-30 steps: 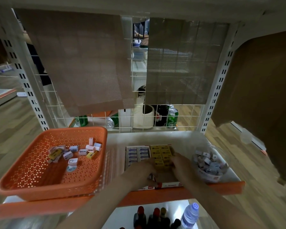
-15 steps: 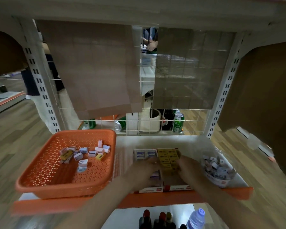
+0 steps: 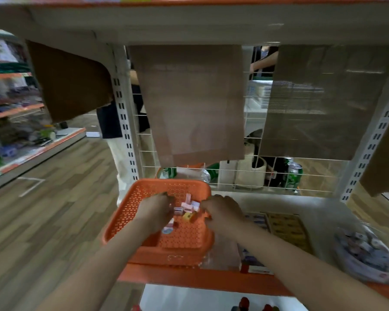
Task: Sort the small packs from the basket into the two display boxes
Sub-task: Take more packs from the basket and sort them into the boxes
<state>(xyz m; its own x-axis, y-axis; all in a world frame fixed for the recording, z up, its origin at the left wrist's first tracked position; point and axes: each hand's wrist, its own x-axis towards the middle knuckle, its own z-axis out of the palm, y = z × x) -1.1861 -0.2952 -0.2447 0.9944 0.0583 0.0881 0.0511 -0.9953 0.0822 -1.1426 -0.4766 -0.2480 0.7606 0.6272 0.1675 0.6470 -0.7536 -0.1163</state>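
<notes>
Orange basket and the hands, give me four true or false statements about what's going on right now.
1. The left hand and the right hand both reach into the orange basket. True.
2. The basket is empty. False: small packs lie between the hands.
3. The display box of yellow packs sits to the right of the basket. True.
4. The green cans stand inside the basket. False: they stand farther back, outside it.

Flat, dimmish indoor light; motion blur smears my left hand [image 3: 154,213] and right hand [image 3: 222,212]; the shelf upright [image 3: 372,144] bows at the edge.
</notes>
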